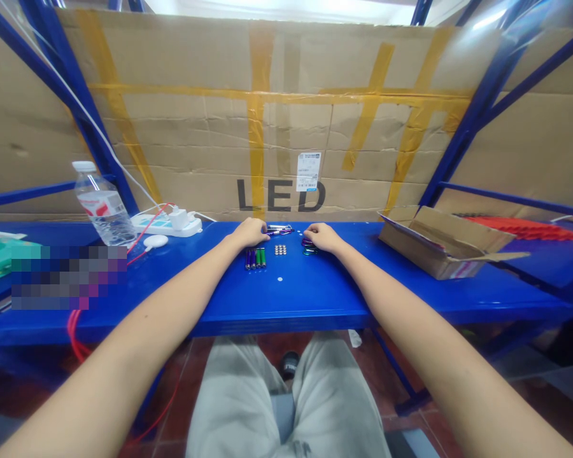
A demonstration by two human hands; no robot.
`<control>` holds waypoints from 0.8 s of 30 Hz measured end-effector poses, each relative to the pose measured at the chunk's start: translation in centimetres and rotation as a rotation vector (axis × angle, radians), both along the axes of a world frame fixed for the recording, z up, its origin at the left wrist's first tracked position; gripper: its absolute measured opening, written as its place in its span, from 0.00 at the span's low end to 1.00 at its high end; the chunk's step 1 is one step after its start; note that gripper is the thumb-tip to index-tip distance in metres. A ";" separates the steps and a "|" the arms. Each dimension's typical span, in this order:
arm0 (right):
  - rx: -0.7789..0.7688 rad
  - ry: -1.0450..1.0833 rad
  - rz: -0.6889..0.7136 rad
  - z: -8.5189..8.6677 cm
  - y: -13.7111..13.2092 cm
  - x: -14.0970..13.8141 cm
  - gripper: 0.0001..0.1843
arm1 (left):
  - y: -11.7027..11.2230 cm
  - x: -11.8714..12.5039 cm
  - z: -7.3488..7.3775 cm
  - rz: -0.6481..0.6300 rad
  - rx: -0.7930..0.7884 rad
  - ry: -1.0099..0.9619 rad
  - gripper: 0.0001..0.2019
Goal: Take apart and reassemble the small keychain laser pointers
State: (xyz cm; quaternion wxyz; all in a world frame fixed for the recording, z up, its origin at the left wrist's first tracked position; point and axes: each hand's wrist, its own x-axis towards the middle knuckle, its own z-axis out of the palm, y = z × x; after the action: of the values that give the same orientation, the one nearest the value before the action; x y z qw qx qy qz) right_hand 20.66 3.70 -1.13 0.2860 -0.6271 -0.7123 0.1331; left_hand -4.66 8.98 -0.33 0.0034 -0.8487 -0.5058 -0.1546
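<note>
My left hand (251, 233) rests on the blue table with its fingers curled at the left end of some slim purple and silver pieces (281, 229); what lies under the fingertips is hidden. My right hand (321, 236) has its fingers bent down over a small group of coloured carabiner clips (309, 250), purple and green, partly covered by the hand. Between the hands, small round metal pieces like button cells (280, 250) sit in neat rows. Below my left hand, several short purple and green tubes (255, 258) lie side by side. Nearer me is a single small pale disc (280, 279).
An open cardboard box (446, 245) stands right, with orange-red material (525, 228) behind it. At left are a water bottle (102, 207), a white power strip (167, 224) and red cables (76, 334). A large cardboard sheet (210, 140) backs the blue table (286, 305).
</note>
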 end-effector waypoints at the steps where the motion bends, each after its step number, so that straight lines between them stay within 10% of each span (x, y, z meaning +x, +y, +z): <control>1: 0.005 0.008 -0.003 0.0 0.0 -0.1 0.12 | 0.0 0.1 -0.1 0.004 -0.016 -0.014 0.10; 14: 0.194 0.259 0.178 0.6 -1.3 -1.4 0.18 | -2.8 1.1 1.1 -0.191 0.132 -0.319 0.02; 24: -0.164 0.732 0.566 0.9 -2.2 -1.8 0.20 | -5.7 3.0 1.1 -0.402 -0.096 -0.706 0.04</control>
State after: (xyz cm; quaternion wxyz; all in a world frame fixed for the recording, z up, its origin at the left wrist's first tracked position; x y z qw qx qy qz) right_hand 18.87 1.51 -0.27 0.4203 -0.3406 -0.6945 0.4743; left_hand -1.61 3.27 0.82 -0.2405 -0.8246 -0.3065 -0.4102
